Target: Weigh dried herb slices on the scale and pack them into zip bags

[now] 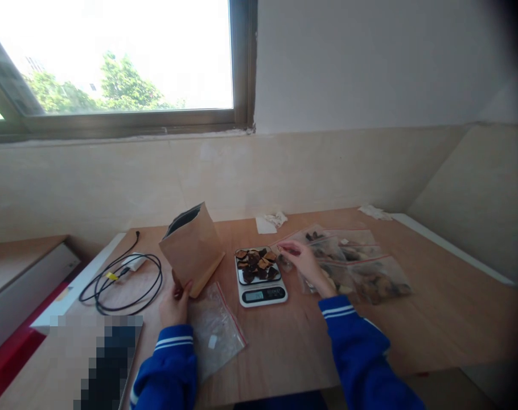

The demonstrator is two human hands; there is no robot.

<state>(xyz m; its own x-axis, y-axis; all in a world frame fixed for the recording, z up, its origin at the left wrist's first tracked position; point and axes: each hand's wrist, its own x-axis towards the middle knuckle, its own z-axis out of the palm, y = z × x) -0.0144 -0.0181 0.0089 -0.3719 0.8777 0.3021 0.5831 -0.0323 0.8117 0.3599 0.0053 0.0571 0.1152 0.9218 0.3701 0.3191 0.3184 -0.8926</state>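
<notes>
Brown kraft paper bag tilted open in left hand, right hand pinching a dark dried slice beside small white digital scale on wooden worktop

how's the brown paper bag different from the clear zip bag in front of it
The brown paper bag stands tilted with its mouth open, steadied by the left hand; the clear zip bag lies flat. The paper bag is opaque; the zip bag is see-through and looks empty. Both rest on the wooden table.

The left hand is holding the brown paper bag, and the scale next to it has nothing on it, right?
Not quite. The left hand does hold the brown paper bag, but the scale is not bare: the head view shows dark and orange dried slices piled on its platform.
</notes>
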